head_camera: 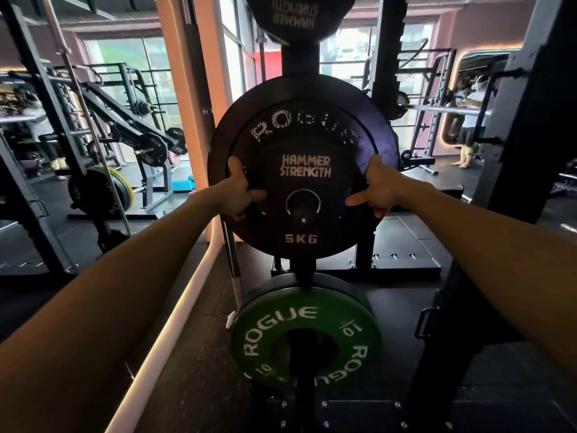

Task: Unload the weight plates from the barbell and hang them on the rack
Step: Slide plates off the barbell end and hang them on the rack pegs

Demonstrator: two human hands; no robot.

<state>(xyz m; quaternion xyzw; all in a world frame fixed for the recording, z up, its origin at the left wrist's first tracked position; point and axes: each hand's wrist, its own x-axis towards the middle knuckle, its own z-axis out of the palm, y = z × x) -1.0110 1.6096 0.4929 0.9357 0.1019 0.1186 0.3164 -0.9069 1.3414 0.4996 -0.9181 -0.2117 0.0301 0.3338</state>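
A small black 5 kg plate (pixel 304 179) marked Hammer Strength sits on the middle peg (pixel 303 205) of the upright plate rack, in front of a bigger black Rogue plate (pixel 274 123). My left hand (pixel 239 192) grips the small plate's left edge, thumb up. My right hand (pixel 376 189) grips its right edge. On the peg below hangs a green Rogue 10 plate (pixel 307 332). Another black Hammer Strength plate (pixel 296 17) hangs on the top peg. The barbell being unloaded is not clearly in view.
The rack post (pixel 299 59) rises behind the plates. A dark rig upright (pixel 527 126) stands close on the right. A steel bar (pixel 232 264) leans by the rack's left side. Machines and loaded plates (pixel 103 192) fill the left. A person (pixel 471 120) stands far right.
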